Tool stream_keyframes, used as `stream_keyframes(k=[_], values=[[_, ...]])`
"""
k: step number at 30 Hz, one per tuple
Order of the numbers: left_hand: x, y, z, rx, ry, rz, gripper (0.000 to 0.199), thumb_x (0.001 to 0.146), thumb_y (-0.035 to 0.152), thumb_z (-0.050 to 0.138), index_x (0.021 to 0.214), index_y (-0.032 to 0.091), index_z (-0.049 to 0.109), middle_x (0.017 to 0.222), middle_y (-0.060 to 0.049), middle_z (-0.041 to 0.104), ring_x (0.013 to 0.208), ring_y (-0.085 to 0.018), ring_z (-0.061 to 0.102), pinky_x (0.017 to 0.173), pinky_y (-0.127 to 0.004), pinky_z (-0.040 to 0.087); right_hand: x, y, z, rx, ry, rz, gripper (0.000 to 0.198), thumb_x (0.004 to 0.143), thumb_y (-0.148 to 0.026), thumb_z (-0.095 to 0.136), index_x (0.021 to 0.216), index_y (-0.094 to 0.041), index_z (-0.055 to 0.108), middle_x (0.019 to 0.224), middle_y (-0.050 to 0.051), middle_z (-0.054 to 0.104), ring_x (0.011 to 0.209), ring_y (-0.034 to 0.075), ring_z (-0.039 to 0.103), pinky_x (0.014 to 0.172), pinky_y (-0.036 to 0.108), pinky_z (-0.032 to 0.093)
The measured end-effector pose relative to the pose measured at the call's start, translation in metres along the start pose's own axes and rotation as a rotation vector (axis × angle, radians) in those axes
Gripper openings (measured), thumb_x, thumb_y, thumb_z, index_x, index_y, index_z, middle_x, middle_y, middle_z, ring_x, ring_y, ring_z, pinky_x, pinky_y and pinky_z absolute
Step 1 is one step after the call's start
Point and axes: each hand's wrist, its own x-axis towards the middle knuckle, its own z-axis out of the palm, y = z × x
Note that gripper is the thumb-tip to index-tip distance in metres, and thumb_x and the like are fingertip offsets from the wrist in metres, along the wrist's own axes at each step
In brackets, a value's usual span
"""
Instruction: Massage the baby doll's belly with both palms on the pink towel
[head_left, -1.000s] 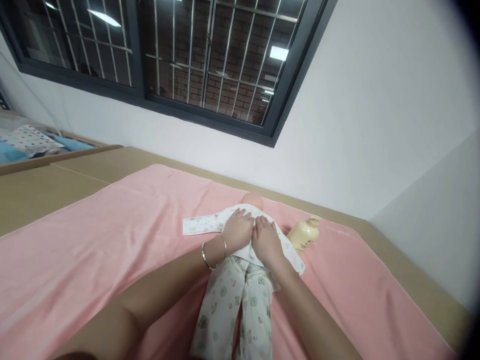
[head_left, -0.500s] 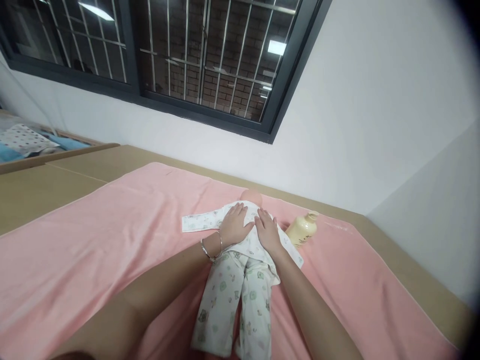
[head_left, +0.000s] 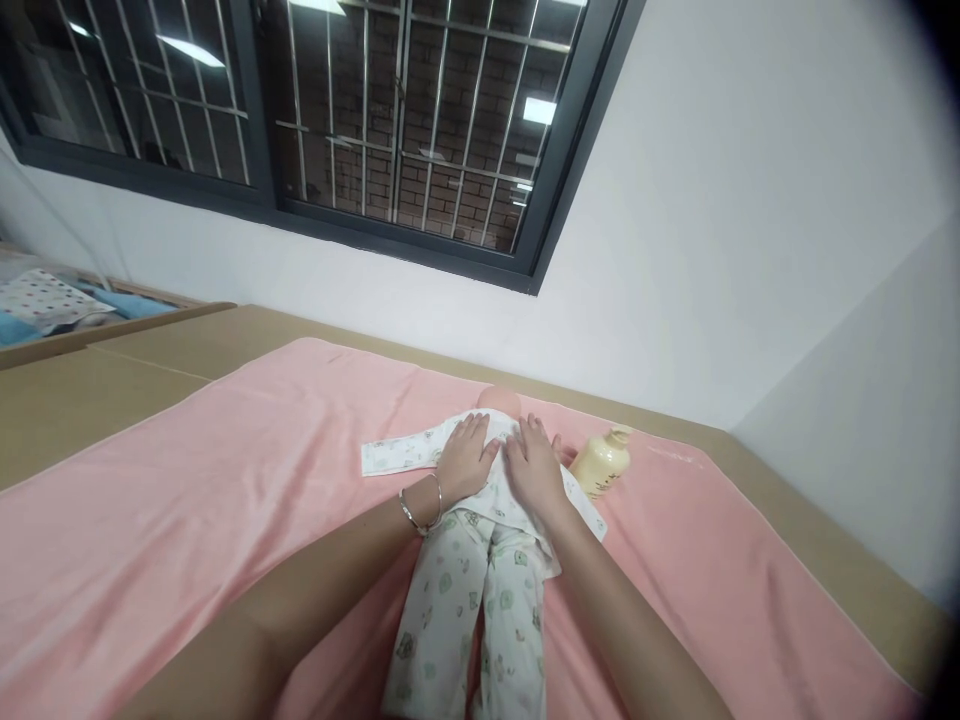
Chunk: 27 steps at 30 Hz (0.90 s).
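A baby doll (head_left: 500,401) lies on the pink blanket (head_left: 300,420), its head toward the wall. It wears a white printed top (head_left: 491,500) and matching printed trousers (head_left: 446,600). My left hand (head_left: 466,460), with a silver bangle at the wrist, rests flat on the left side of the top's upper back or chest; which one I cannot tell. Flat on the right side lies my right hand (head_left: 536,465), fingers pointing toward the head. One sleeve (head_left: 397,455) stretches out to the left. The other slants down on the right, partly behind my forearm.
Right of the doll, a pale yellow pump bottle (head_left: 602,462) leans or lies tilted on the blanket. The tan surface (head_left: 814,510) shows round the blanket's edges. A barred window (head_left: 405,130) is set in the white wall behind. Spotted and blue cloths (head_left: 56,300) lie at far left.
The view has tilted slightly, so the scene sits a little lower. Both hands stay on the top; my right hand has shifted slightly on it.
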Motion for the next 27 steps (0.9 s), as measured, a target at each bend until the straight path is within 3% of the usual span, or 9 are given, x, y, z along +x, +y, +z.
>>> stream_keyframes(k=[2, 6, 11, 16, 20, 27], values=[[-0.001, -0.001, 0.000, -0.058, 0.016, 0.002, 0.059, 0.100, 0.041, 0.022, 0.149, 0.009, 0.030, 0.155, -0.016, 0.035, 0.146, -0.026, 0.026, 0.121, -0.046, 0.020, -0.003, -0.002, 0.004, 0.018, 0.032, -0.088, 0.057, 0.100, -0.037, 0.028, 0.148, -0.007, 0.035, 0.157, 0.017, 0.025, 0.148, 0.025, 0.016, 0.119, 0.053, 0.005], [-0.003, -0.002, 0.000, -0.117, 0.027, 0.012, 0.060, 0.099, 0.038, 0.022, 0.153, 0.011, 0.021, 0.157, -0.015, 0.030, 0.147, -0.025, 0.025, 0.120, -0.048, 0.020, -0.003, 0.002, 0.012, 0.061, -0.131, -0.226, 0.051, 0.100, -0.035, 0.028, 0.141, -0.013, 0.048, 0.153, 0.013, 0.036, 0.146, 0.026, 0.024, 0.118, 0.055, 0.013], [-0.002, 0.000, -0.002, -0.084, 0.005, 0.008, 0.062, 0.099, 0.039, 0.022, 0.151, 0.005, 0.023, 0.156, -0.018, 0.031, 0.146, -0.027, 0.025, 0.121, -0.048, 0.020, -0.001, 0.005, 0.011, 0.064, 0.015, -0.213, 0.054, 0.100, -0.036, 0.029, 0.143, -0.008, 0.044, 0.154, 0.016, 0.032, 0.146, 0.025, 0.024, 0.119, 0.052, 0.014], [-0.002, -0.001, -0.001, -0.064, 0.006, 0.004, 0.061, 0.099, 0.039, 0.022, 0.151, 0.006, 0.025, 0.155, -0.017, 0.033, 0.146, -0.028, 0.026, 0.120, -0.048, 0.021, -0.002, 0.005, 0.013, 0.057, -0.076, -0.210, 0.049, 0.097, -0.033, 0.034, 0.136, -0.009, 0.053, 0.152, 0.016, 0.037, 0.145, 0.028, 0.026, 0.118, 0.052, 0.019], [-0.002, -0.002, 0.000, -0.059, 0.007, 0.011, 0.061, 0.100, 0.040, 0.023, 0.150, 0.007, 0.027, 0.155, -0.017, 0.034, 0.146, -0.027, 0.027, 0.120, -0.048, 0.021, -0.002, 0.007, 0.012, 0.064, 0.074, -0.218, 0.050, 0.096, -0.032, 0.036, 0.137, -0.009, 0.051, 0.153, 0.017, 0.034, 0.145, 0.026, 0.026, 0.119, 0.050, 0.019], [-0.001, -0.001, 0.000, -0.054, 0.016, 0.003, 0.059, 0.099, 0.041, 0.022, 0.149, 0.011, 0.029, 0.154, -0.015, 0.036, 0.145, -0.028, 0.028, 0.120, -0.049, 0.022, -0.001, 0.004, 0.015, 0.039, -0.139, -0.231, 0.050, 0.097, -0.031, 0.035, 0.141, -0.013, 0.048, 0.154, 0.012, 0.035, 0.145, 0.027, 0.026, 0.119, 0.052, 0.016]])
